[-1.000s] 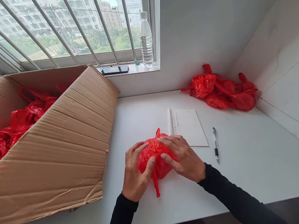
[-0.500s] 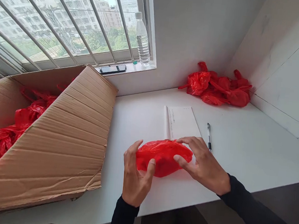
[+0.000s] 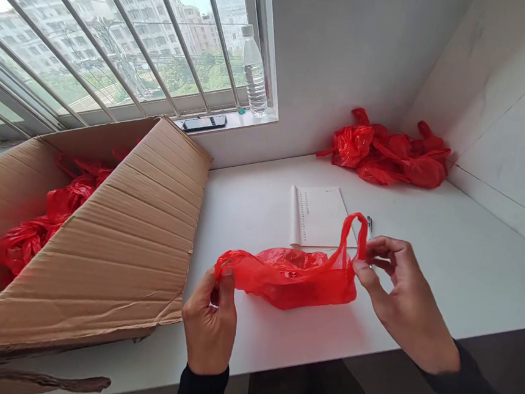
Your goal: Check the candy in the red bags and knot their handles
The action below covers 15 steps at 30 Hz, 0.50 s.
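Note:
A red plastic bag (image 3: 294, 278) is stretched out just above the white table (image 3: 423, 248), near its front edge. My left hand (image 3: 209, 324) pinches the bag's left handle. On the other side, my right hand (image 3: 403, 298) pinches the right handle, whose loop stands up above my fingers. Behind the bag lies an open white notebook (image 3: 320, 214), with a pen (image 3: 369, 225) partly hidden beside it.
A large cardboard box (image 3: 116, 233) with several red bags inside (image 3: 54, 209) stands at the left. A pile of red bags (image 3: 388, 153) lies at the back right corner. A water bottle (image 3: 254, 70) and a phone (image 3: 203, 122) rest on the window sill.
The bag was a bunched bundle between my hands. My hands have moved apart and pulled it out flat by its two handles.

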### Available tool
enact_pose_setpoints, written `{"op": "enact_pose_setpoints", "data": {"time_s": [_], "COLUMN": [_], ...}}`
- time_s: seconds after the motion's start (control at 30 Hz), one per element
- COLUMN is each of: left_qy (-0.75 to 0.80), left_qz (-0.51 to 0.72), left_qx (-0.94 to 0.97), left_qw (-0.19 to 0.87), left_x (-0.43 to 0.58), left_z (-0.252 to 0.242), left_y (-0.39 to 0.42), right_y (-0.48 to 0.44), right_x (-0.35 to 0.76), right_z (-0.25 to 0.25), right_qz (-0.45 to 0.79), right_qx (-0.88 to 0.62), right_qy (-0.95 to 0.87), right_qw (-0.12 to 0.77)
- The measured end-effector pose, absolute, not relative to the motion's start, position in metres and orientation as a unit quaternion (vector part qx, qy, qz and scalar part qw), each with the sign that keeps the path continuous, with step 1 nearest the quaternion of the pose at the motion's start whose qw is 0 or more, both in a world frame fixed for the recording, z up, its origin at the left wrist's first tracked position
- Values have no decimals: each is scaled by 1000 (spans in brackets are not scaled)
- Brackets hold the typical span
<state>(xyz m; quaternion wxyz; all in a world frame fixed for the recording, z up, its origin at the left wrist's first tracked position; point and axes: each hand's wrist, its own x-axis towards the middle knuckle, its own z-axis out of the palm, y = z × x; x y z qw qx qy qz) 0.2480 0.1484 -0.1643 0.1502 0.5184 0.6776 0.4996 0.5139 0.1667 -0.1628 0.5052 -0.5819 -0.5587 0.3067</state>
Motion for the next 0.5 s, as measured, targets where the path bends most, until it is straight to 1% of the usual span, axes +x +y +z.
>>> {"op": "enact_pose_setpoints", "data": {"time_s": [0.03,0.07,0.1,0.13,0.2,0.23,0.37,0.43,0.5], "left_qy": [669,658,647,635,610,595,541,547,565], "left_qz": [498,499,502,506,517,526,570,572,568], "left_qx": [521,523,526,529,530,522,424,397,396], "left_qw": [182,211,232,248,283,311,451,465,449], "left_x": [251,253,255,257,258,258,256,256,259], "left_z": [-162,-160,-158,-156,-154,-153,-154,-157,-157], "left_y": [146,144,142,140,137,136,136,137,139], "right_y": [161,157,155,155,160,164,177,180,183], "right_x": [509,504,497,491,480,476,468,466,464], "right_z": [-157,-151,-145,-141,-137,-137,-147,-153,-157], "right_qz": [254,219,204,204,208,205,226,226,206], "right_qx": [-556,-515,-465,-415,-359,-360,-437,-455,-465], "right_qy": [-562,-585,-630,-687,-797,-831,-861,-860,-861], "right_qw": [557,586,588,560,439,371,132,39,-19]}}
